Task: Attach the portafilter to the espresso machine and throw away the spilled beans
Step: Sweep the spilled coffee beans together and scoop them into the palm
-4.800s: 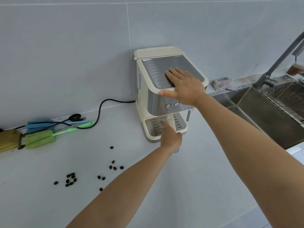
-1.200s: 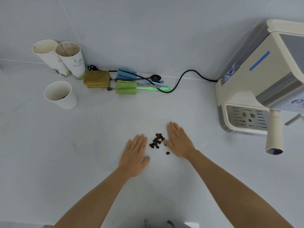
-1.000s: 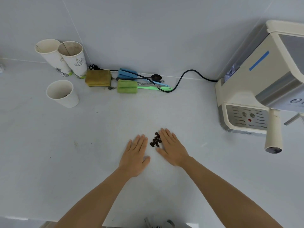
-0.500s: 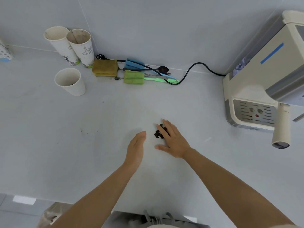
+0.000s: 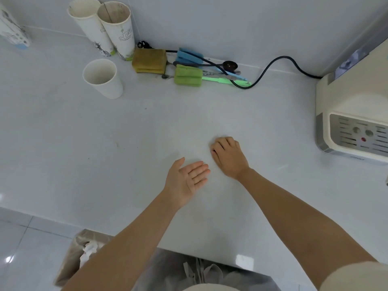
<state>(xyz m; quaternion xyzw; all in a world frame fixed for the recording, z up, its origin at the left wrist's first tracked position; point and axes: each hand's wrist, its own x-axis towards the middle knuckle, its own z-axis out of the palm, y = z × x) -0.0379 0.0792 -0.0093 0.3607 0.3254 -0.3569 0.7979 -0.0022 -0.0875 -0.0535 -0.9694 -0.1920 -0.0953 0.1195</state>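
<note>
My right hand [image 5: 230, 157] rests knuckles-up on the white counter [image 5: 147, 133], its fingers curled in over the spot where the coffee beans lay. No loose beans show on the counter; only a dark speck shows at the fingertips. My left hand [image 5: 186, 179] lies just left of it, palm up, fingers apart and empty, its fingertips close to the right hand. The cream espresso machine [image 5: 352, 114] stands at the right edge with its drip tray showing. The portafilter is out of frame.
Three paper cups [image 5: 102, 77] stand at the back left beside sponges [image 5: 150, 60], brushes [image 5: 189, 76] and the machine's black cord [image 5: 270, 67]. A lined waste bin [image 5: 77, 259] sits on the floor below the counter's front edge, at the lower left.
The right hand's fingers have curled shut over the bean pile, which no longer shows. The left hand has turned palm up beside it. The view has tilted down, bringing the bin into view.
</note>
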